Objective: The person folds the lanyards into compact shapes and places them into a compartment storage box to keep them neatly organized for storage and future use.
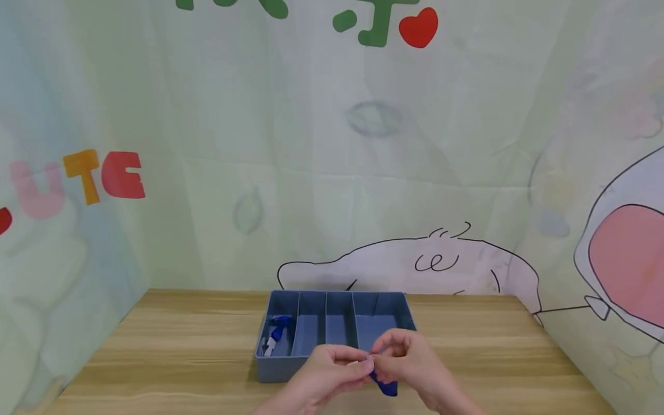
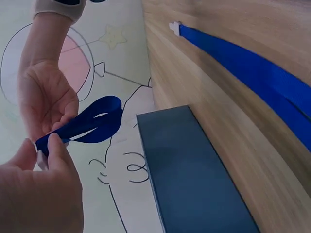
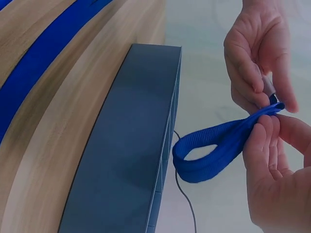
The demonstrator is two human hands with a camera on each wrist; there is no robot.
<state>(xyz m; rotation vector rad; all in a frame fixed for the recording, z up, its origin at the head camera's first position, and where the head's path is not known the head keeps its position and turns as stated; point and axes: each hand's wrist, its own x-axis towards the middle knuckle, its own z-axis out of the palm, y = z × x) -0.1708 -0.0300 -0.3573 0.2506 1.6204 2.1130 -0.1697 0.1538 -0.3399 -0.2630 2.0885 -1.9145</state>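
Both hands meet in front of the tray, holding a folded blue lanyard (image 3: 209,150) whose loop hangs free. My left hand (image 1: 332,372) pinches its end, where a pale clip (image 2: 42,160) shows between finger and thumb. The right hand (image 1: 410,363) pinches the webbing right beside the left fingertips; in the right wrist view its thumb and fingers (image 3: 262,141) press the folded layers together. A second blue lanyard (image 2: 252,65) lies stretched along the table, with a white clip (image 2: 176,28) at one end.
Behind the hands stands a blue-grey divided tray (image 1: 282,369). Its left compartment holds another blue lanyard (image 1: 278,331) with a white clip. The wooden table (image 1: 171,346) ends at a printed cloth backdrop (image 1: 223,230), with cloth on both sides.
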